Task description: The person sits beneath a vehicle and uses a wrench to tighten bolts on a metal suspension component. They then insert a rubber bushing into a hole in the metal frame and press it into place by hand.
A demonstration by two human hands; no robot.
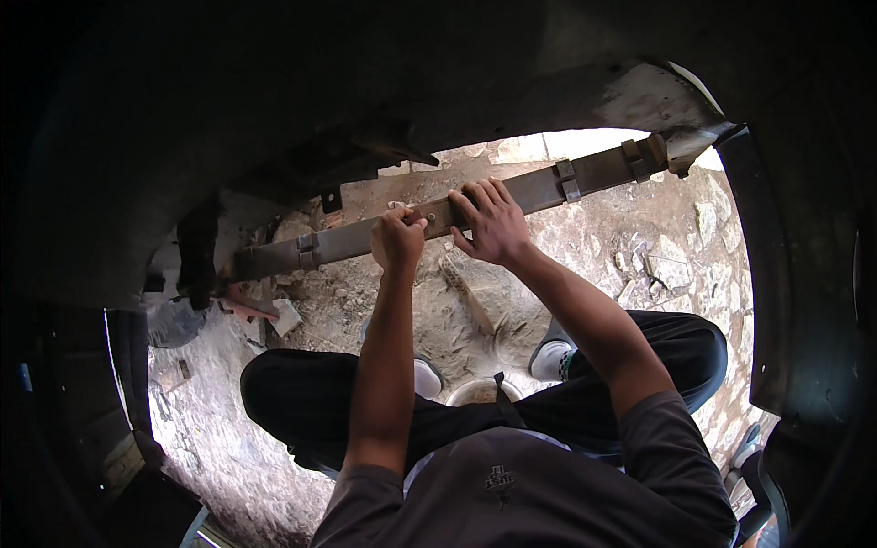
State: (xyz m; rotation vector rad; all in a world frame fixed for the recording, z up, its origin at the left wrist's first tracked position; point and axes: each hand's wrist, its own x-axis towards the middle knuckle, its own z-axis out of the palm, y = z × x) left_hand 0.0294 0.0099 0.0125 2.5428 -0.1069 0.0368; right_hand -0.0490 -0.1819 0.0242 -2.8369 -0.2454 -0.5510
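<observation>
While the person crouches under a dark vehicle body, both hands are on a leaf spring (457, 212), a long flat steel pack w/ clamp bands, running from lower left to upper right across the opening, above rocky ground (639, 247). Left hand (397, 239) is closed in a fist around the spring near its middle, by what looks like the centre bolt. Right hand (493, 222) lies just beside it, fingers spread over the top edge, palm pressing the face, gripping loosely rather than clenched. Spring's left end sits near a dark bracket (196, 256); right end reaches toward the body edge, and I can't tell if either end is bolted. Step in hand, as I judge it: steadying or positioning the spring against its mounts. Next move prob. calls for a firm two-hand hold and careful alignment of the ends, since the pack looks heavy; feet (553, 358) sit right below.
</observation>
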